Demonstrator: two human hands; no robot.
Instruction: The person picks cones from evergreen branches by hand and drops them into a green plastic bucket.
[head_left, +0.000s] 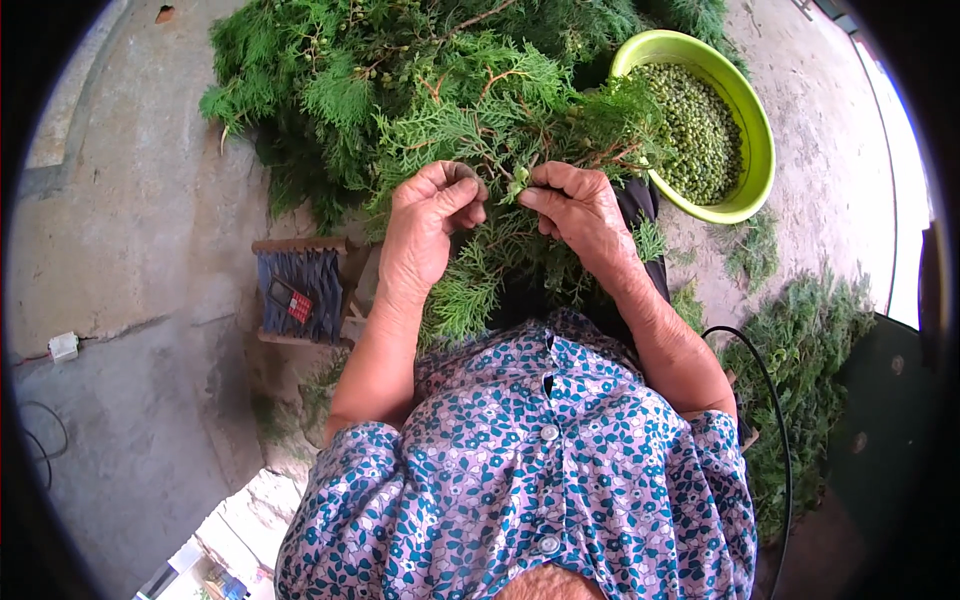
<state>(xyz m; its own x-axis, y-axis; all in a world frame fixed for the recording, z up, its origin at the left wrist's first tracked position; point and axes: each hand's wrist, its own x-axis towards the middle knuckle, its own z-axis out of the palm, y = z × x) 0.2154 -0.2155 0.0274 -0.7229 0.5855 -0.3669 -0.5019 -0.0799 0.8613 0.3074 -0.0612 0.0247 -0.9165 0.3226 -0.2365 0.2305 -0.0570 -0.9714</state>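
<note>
Leafy conifer branches, like arborvitae, lie in a big heap before me, with some sprigs over my lap. My right hand pinches a small pale green cone cluster between thumb and fingertips, at the near side of the branches. Just left of it, my left hand has its thumb pressed against its curled fingers; whether something small is between them cannot be told. A lime green plastic basin holding many small green cones stands to the right of the branches.
A low folding stool with a dark strap seat is at the left, a red and black keypad phone on it. More green sprigs lie on the floor at the right, near a black cable. A white electrical box sits far left.
</note>
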